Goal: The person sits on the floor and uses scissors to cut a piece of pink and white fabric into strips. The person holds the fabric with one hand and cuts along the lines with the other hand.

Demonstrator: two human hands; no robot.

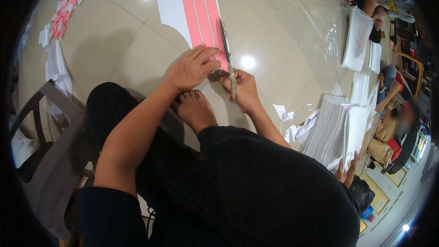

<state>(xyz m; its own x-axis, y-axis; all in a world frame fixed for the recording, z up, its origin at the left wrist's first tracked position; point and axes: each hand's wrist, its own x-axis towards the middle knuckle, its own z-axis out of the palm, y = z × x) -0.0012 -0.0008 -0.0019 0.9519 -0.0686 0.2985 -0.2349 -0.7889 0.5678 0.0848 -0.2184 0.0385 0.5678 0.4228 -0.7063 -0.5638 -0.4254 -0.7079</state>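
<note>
Scissors [227, 55] in right grip [243, 90]; left grip [192, 67] on pink-striped sheet [197, 11].

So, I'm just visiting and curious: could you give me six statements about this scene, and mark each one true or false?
1. The right hand holds scissors. True.
2. The left hand has fingers on a striped sheet. True.
3. The sheet's stripes are green. False: they are pink.
4. A grey chair is on the person's left. True.
5. The person is wearing shoes. False: the foot in view is bare.
6. Nothing white is stacked on the right. False: a white stack is there.
</note>
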